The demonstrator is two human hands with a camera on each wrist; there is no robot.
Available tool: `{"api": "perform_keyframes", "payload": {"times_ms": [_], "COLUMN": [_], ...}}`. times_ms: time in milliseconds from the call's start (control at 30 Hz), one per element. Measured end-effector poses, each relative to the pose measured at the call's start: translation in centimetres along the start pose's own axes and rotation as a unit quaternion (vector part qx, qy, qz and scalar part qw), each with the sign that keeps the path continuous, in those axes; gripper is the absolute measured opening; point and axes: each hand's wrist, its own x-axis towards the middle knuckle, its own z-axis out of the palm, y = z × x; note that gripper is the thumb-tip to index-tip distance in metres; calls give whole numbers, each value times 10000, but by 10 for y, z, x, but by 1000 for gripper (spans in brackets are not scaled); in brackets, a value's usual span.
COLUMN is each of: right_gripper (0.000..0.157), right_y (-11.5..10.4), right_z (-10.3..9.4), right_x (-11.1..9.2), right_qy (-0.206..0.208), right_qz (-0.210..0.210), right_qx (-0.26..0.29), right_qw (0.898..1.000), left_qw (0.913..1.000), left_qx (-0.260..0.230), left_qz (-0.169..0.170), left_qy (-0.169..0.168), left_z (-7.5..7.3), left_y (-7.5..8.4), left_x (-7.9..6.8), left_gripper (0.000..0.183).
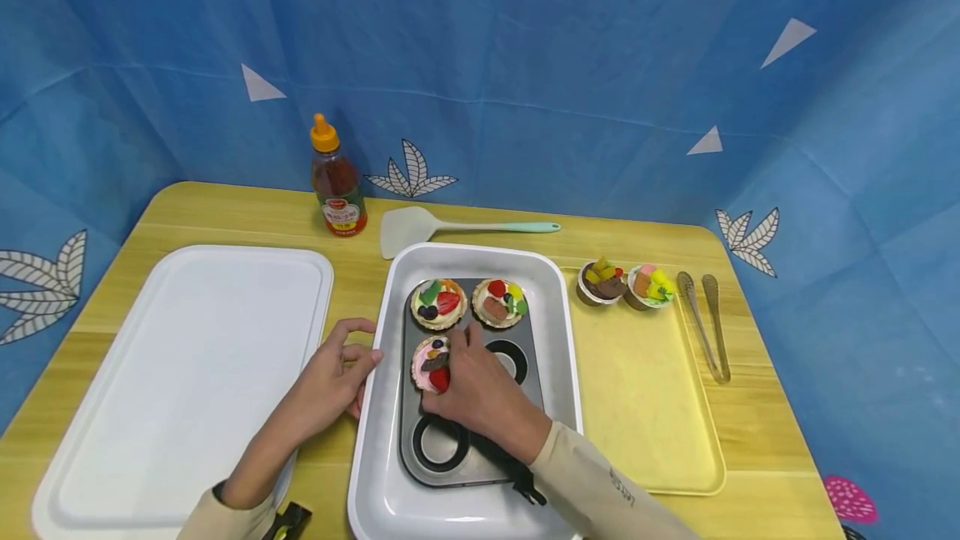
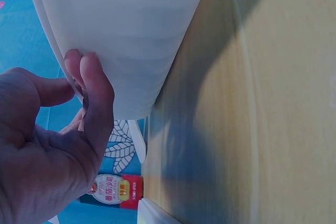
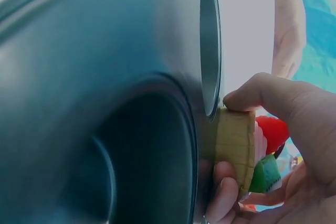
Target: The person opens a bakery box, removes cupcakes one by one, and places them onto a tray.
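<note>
My right hand (image 1: 483, 386) grips a pink-topped tart (image 1: 430, 363) by its crust at the left middle cup of the muffin tin (image 1: 442, 473). In the right wrist view the thumb and fingers pinch the tan crust (image 3: 234, 140) at the tin's surface. My left hand (image 1: 326, 382) holds the left rim of the deep white tray (image 1: 375, 440), thumb and fingers on either side of the rim in the left wrist view. Two more fruit-topped tarts, one with a strawberry (image 1: 438, 304) and one with a brown piece (image 1: 499, 303), sit in the tin's far cups.
A flat white tray (image 1: 187, 373) lies at left. On the right are a yellow tray (image 1: 637, 407), a chocolate cupcake (image 1: 602, 282), another cupcake (image 1: 649, 287) and metal tongs (image 1: 716, 332). Behind stand a sauce bottle (image 1: 337, 182) and a lying spatula (image 1: 420, 226).
</note>
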Motion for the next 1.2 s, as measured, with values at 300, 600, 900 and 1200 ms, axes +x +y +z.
{"api": "perform_keyframes", "payload": {"times_ms": [300, 600, 900, 1200], "right_gripper": [71, 69, 65, 68], "right_y": [0, 1, 0, -3], "right_z": [-1, 0, 0, -5], "right_x": [0, 1, 1, 0], "right_qy": [25, 68, 187, 62], "right_qz": [-6, 39, 129, 459], "right_qx": [68, 128, 364, 539], "right_qw": [10000, 9999, 9991, 9975], "left_qw": [10000, 10000, 10000, 10000], "left_qx": [-43, -96, -77, -91], "left_qz": [-14, -16, 7, -5], "left_qy": [-9, -17, -4, -13], "left_z": [0, 0, 0, 1], "left_y": [0, -1, -1, 0], "left_x": [0, 0, 0, 0], "left_gripper": [41, 40, 39, 39]}}
